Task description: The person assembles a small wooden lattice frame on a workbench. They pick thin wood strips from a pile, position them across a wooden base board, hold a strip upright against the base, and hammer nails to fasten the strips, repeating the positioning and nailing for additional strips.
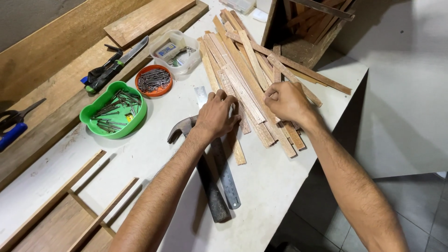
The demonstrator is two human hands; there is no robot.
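Note:
A pile of thin wooden strips [252,70] lies fanned across the white table [275,186]. My left hand [217,114] rests palm down on the near ends of the strips, fingers bent, just above a claw hammer [205,177] and a steel ruler [226,179] that lie side by side. My right hand [287,100] sits on the strips further right, with its fingertips pinching the end of one strip. Both forearms reach in from the bottom of the view.
A green tray of nails [114,110], an orange dish of nails [154,80] and a clear plastic tub [176,52] stand left of the strips. A knife [114,63] lies on wooden boards [51,79]. A wooden frame [60,219] sits at bottom left, an open wooden box [308,28] at the back.

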